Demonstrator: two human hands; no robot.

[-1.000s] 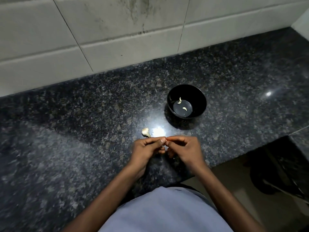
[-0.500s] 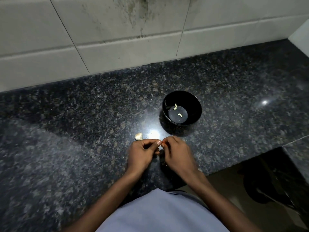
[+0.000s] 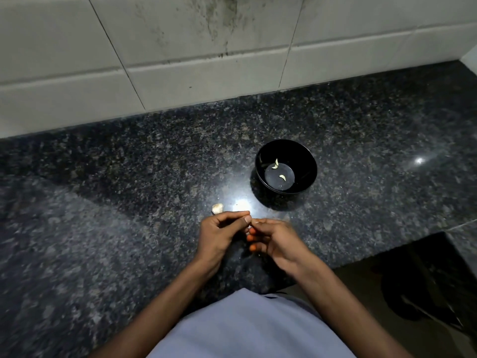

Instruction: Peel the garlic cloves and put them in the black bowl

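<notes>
The black bowl [image 3: 286, 167] stands upright on the dark speckled granite counter [image 3: 103, 202], with two small pale peeled cloves [image 3: 283, 177] lying apart on its flat bottom, one near the middle and one toward the far side. Nearer the person and to the left of the bowl, one unpeeled garlic clove [image 3: 217, 208] lies on the stone beside a bright glare spot. Just in front of it the left hand [image 3: 219, 237] and the right hand [image 3: 275, 241] meet fingertip to fingertip, fingers curled in a pinch; whatever they pinch between them is too small and hidden to make out. A pale blue shirt [image 3: 247, 329] fills the bottom edge. Behind the counter rises a wall of large whitish tiles [image 3: 180, 81] with dark smudges near the top; to the right the counter edge drops away to a dim floor. Compared with half a second ago, the hands remain joined in the same spot, and the bowl and loose clove have not moved.
</notes>
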